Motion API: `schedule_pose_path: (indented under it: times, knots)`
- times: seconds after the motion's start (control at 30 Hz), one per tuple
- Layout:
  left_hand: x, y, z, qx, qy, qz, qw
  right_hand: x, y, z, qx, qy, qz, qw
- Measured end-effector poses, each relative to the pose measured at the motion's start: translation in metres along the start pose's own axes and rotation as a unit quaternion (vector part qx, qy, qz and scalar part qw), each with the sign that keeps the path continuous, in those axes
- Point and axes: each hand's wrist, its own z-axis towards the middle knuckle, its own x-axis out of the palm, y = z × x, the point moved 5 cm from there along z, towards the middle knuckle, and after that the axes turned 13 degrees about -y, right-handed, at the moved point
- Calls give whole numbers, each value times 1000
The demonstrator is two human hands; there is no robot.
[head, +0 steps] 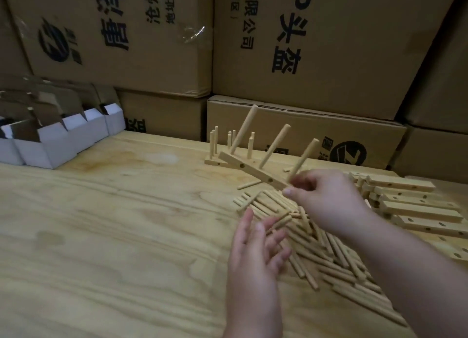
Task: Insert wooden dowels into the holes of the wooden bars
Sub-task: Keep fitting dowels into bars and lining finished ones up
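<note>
Now the bar (253,169), three dowels (276,145) standing in it, hangs tilted above the table's (101,223) far right part, its near end pinched in the right hand (326,201). The left hand (255,246) hovers spread over the loose pile (329,256), holding nothing. Judged from this, setting it down level beside the finished bar (215,162) would avoid tipping that. Empty bars (415,206) crowd the right edge; boxes (304,46) wall the far edge.

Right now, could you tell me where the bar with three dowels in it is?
In the head view, the right hand holds the bar tilted above the table, right of centre, over the loose dowel pile.
</note>
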Motion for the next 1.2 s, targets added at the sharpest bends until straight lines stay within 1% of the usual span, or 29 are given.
schedule_pose_path:
  times: [0.07, 0.13, 0.2, 0.33, 0.47, 0.53, 0.6, 0.7, 0.83, 0.93, 1.07, 1.2]
  knots:
    - [1, -1, 2, -28, -10, -12, 999, 25, 15, 36, -29, -3, -18, 999]
    - [4, -2, 1, -53, -15, -29, 998, 52, 22, 65, -38, 5, -48, 998]
    - [5, -6, 2, -56, -11, -38, 998, 80, 22, 87, -41, 19, -84, 995]
    - [7, -15, 6, -20, 36, 25, 999, 119, 15, 114, -62, 32, -147, 987]
    - [5, -25, 13, 5, 53, 114, 992, 141, 7, 122, -71, 53, -210, 974]
    - [4, -28, 17, 22, 54, 138, 989, 146, 3, 124, -73, 47, -236, 968]
    - [3, -31, 20, 31, 50, 138, 989, 150, 2, 125, -74, 37, -251, 964]
    - [2, -31, 27, 25, 34, 134, 990, 153, 3, 125, -72, 37, -258, 963]
    - [-2, -28, 31, 23, 10, 167, 986, 153, 3, 128, -79, 35, -269, 959]
    - [-3, -25, 30, 21, 12, 187, 982, 153, 1, 132, -73, 25, -274, 959]
    - [0, -19, 25, 14, 26, 180, 983, 152, 2, 133, -80, 16, -283, 956]
    - [5, -16, 22, 5, 18, 138, 990, 136, 8, 126, -97, -8, -272, 957]
